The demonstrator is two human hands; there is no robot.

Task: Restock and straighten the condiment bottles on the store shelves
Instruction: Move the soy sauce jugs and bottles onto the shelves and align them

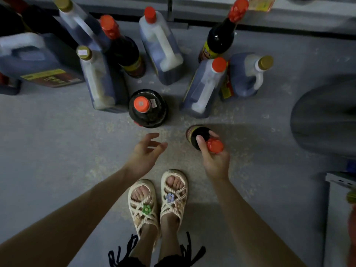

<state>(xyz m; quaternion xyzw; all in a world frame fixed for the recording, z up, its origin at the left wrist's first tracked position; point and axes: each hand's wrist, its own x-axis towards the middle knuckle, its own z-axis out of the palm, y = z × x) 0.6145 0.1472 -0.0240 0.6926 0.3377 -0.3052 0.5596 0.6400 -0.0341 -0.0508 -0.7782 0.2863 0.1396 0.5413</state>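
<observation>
Several dark condiment bottles stand on the grey floor in front of me. My right hand (214, 158) grips a small dark bottle with a red cap (198, 134) around its neck. My left hand (146, 153) hovers open, fingers relaxed, just below a round dark bottle with an orange cap (148, 110) and does not touch it. Behind stand handled jugs with orange caps (159, 47) (202, 87), jugs with gold caps (100, 79) (248, 74) and tall dark bottles (123, 49) (219, 35).
A large flat jug with a yellow label (34, 60) lies at the far left. The bottom shelf edge (269, 18) runs along the top. A dark rounded object (327, 116) sits at the right. My sandalled feet (158, 199) stand below the hands.
</observation>
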